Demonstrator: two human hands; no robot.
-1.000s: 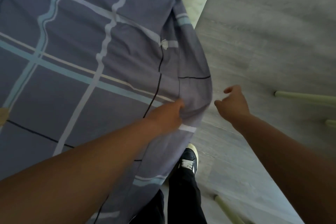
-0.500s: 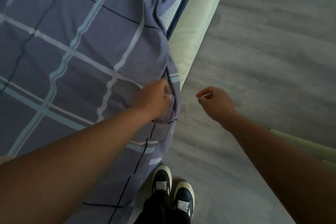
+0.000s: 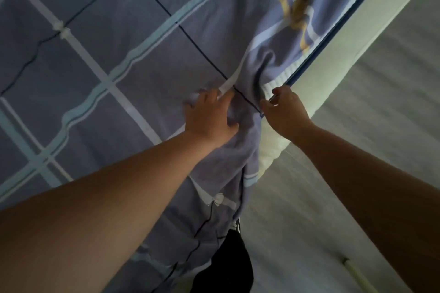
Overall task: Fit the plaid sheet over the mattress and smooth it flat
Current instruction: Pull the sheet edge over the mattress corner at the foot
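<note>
Grip: right hand (image 3: pixel 284 112) curled, pinches plaid sheet (image 3: pixel 119 54) hem at mattress (image 3: pixel 333 59) edge. Just beside it, left hand (image 3: pixel 209 116) clutches bunched cloth. Bare mattress strip lies just beyond right-hand grip, running away along edge. Right hand nearer; likely pulls hem outward over edge.

It's dim in here, with soft light coming from the upper right: the pale cream mattress side (image 3: pixel 333 62) and grey wood-grain floor (image 3: pixel 392 107) catch most of it. The bare left forearm (image 3: pixel 107 202) and right forearm (image 3: pixel 371 173) sit in shade. The purple-grey plaid cotton sheet (image 3: pixel 133 59) looks slightly soft, its stripes bowing towards the edges, and the floor is smeared with blur.
</note>
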